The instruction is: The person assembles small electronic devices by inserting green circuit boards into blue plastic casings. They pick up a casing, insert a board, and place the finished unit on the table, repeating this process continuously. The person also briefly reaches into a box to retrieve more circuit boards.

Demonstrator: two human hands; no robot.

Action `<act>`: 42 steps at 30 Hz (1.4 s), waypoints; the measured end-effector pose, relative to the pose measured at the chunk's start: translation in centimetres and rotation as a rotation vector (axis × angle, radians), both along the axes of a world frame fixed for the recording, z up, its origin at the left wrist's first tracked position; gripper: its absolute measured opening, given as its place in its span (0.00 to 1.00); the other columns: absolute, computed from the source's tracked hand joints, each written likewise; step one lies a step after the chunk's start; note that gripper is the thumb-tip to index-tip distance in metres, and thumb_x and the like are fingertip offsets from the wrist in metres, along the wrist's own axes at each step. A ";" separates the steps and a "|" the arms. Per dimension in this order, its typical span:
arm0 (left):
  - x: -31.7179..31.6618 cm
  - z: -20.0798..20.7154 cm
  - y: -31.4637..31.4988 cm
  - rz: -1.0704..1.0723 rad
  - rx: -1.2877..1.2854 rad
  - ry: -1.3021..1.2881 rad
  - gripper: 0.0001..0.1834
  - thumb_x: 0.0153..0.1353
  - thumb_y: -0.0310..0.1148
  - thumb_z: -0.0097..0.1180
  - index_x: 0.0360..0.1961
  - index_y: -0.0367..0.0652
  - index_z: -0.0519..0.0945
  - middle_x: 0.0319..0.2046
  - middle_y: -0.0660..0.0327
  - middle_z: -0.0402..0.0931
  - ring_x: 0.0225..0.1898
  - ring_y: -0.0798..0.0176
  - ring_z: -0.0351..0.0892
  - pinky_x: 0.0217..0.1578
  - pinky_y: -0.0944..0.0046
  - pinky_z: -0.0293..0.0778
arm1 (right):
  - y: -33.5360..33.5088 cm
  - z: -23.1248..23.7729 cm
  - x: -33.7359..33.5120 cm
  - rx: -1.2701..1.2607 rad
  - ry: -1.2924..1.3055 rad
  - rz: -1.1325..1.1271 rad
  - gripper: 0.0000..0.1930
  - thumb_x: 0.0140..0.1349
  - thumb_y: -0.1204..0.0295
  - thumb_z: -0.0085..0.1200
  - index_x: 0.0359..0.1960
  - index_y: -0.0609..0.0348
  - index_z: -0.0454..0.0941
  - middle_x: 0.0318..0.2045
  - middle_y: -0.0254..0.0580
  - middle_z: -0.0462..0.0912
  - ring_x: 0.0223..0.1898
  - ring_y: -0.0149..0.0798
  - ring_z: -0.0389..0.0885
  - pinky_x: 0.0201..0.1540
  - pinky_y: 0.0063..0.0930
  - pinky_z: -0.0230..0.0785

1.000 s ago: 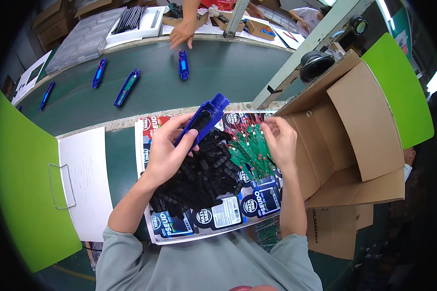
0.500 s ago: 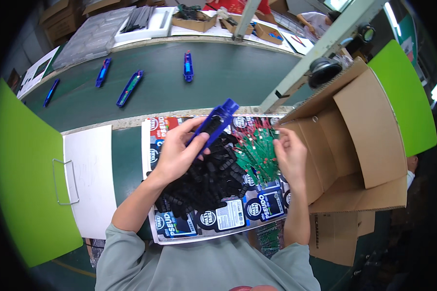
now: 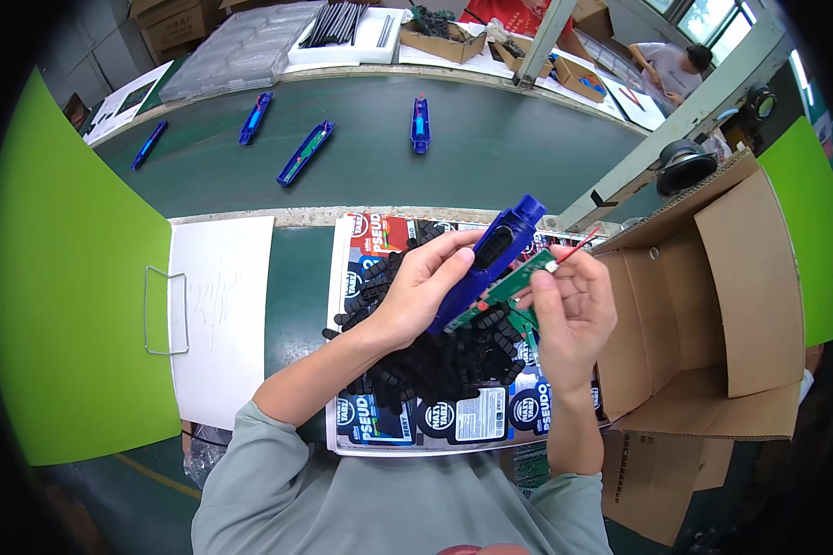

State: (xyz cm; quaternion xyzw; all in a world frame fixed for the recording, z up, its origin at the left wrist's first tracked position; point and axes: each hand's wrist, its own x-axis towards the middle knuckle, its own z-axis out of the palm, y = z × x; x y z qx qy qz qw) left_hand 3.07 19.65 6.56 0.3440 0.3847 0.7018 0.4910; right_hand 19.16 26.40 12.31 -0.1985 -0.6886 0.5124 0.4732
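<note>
My left hand (image 3: 421, 287) grips a long blue plastic housing (image 3: 492, 254), tilted up to the right above the work tray. My right hand (image 3: 572, 310) pinches a narrow green circuit board (image 3: 509, 291) with a red wire (image 3: 578, 248) at its upper end, and holds it against the housing's open side. Beneath both hands lies a heap of small black rubber parts (image 3: 435, 356) on a printed cardboard sheet (image 3: 453, 421). More green boards lie under my right hand, mostly hidden.
Several blue housings (image 3: 305, 153) lie on the dark green conveyor belt (image 3: 491, 139) ahead. An open cardboard box (image 3: 713, 287) stands at my right. A white sheet (image 3: 217, 314) and a green panel (image 3: 65, 277) lie at my left. Another person (image 3: 666, 65) sits far right.
My right hand lifted a green circuit board from the pile and brought it to the blue housing. The other person's hand at the belt is gone.
</note>
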 end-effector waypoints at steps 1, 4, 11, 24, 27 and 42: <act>0.1 0.0 0.1 0.020 0.016 0.025 0.21 0.77 0.39 0.47 0.65 0.38 0.72 0.46 0.59 0.81 0.40 0.70 0.83 0.39 0.67 0.82 | -0.1 -0.4 -0.4 0.028 0.004 0.005 0.15 0.67 0.85 0.54 0.55 0.71 0.71 0.39 0.46 0.83 0.36 0.30 0.85 0.37 0.22 0.80; -0.2 -0.1 -0.2 -0.030 0.010 0.005 0.21 0.77 0.39 0.47 0.64 0.40 0.73 0.46 0.61 0.81 0.42 0.71 0.82 0.39 0.68 0.82 | -0.2 -1.4 -1.3 0.102 0.010 0.018 0.16 0.67 0.86 0.54 0.56 0.71 0.71 0.40 0.48 0.84 0.36 0.33 0.87 0.38 0.24 0.81; -0.3 0.0 -0.3 -0.025 0.017 0.002 0.21 0.77 0.39 0.47 0.64 0.40 0.73 0.46 0.60 0.81 0.42 0.71 0.82 0.40 0.67 0.82 | -0.3 -1.7 -1.8 0.116 -0.004 0.015 0.15 0.67 0.85 0.55 0.54 0.70 0.73 0.39 0.48 0.84 0.35 0.33 0.87 0.37 0.25 0.82; -0.2 0.0 -0.2 0.003 0.023 0.017 0.21 0.77 0.38 0.47 0.64 0.40 0.73 0.45 0.60 0.82 0.40 0.71 0.81 0.38 0.68 0.80 | -0.1 -0.6 -1.5 0.035 -0.106 0.001 0.13 0.67 0.83 0.56 0.52 0.70 0.75 0.36 0.44 0.85 0.33 0.31 0.87 0.35 0.22 0.79; -0.2 -0.2 -0.2 0.000 0.030 0.009 0.21 0.77 0.38 0.47 0.64 0.40 0.73 0.44 0.60 0.82 0.40 0.71 0.82 0.38 0.68 0.80 | 0.0 0.1 -1.8 -0.002 -0.138 0.024 0.12 0.67 0.82 0.56 0.52 0.69 0.77 0.34 0.42 0.85 0.32 0.30 0.86 0.34 0.21 0.78; 0.1 0.2 -0.5 -0.058 -0.017 -0.082 0.20 0.76 0.37 0.48 0.63 0.37 0.74 0.43 0.59 0.82 0.37 0.69 0.83 0.36 0.68 0.80 | 0.3 0.4 -1.7 0.559 -0.348 -0.244 0.15 0.58 0.81 0.65 0.47 0.62 0.82 0.32 0.40 0.77 0.28 0.32 0.74 0.30 0.26 0.68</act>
